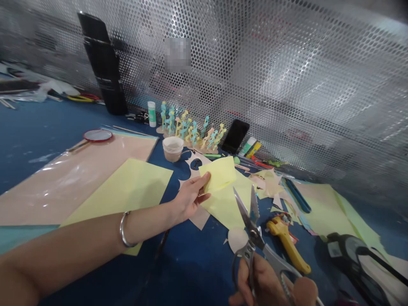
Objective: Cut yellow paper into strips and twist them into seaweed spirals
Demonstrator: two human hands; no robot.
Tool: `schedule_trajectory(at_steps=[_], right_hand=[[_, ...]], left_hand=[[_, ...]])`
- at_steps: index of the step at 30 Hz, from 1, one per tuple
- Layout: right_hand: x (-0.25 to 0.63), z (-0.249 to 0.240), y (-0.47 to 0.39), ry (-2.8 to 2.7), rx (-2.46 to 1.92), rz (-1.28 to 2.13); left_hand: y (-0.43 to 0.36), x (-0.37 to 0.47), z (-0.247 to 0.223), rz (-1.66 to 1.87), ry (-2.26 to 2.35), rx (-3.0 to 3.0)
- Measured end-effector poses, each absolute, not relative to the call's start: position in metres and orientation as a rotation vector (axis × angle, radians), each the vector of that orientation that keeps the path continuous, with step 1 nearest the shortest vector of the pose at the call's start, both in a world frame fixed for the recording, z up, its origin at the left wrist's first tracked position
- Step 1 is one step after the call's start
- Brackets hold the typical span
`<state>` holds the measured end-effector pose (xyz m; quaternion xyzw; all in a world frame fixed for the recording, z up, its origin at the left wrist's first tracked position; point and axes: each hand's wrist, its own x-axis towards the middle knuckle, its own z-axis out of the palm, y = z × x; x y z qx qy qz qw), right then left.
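We pinch the left edge of a small yellow paper (221, 171) between the thumb and fingers of our left hand (188, 199). Our right hand (266, 282) curls round the handles of scissors (254, 233), blades spread near the paper. A larger yellow sheet (234, 206) lies beneath on the blue table (194, 263), with a white cup (172, 148) beyond.

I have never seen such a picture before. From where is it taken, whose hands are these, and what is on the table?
There is no machine here, just one person's two bare hands. The camera is worn on that person's head and looks forward and down. The left hand holds a yellow paper piece; the right hand holds scissors with open blades. On the blue table are a larger yellow sheet, a small tub and a yellow-handled tool. Behind is a perforated metal panel.
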<state>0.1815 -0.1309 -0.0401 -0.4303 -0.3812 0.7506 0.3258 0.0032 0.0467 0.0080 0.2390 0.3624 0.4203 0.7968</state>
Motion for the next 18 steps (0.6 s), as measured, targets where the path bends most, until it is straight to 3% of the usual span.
schedule_trajectory(at_steps=[18], right_hand=[[0.171, -0.002, -0.123, -1.081, -0.989, 1.950]], left_hand=[[0.034, 0.003, 0.009, 0.796, 0.725, 0.779]])
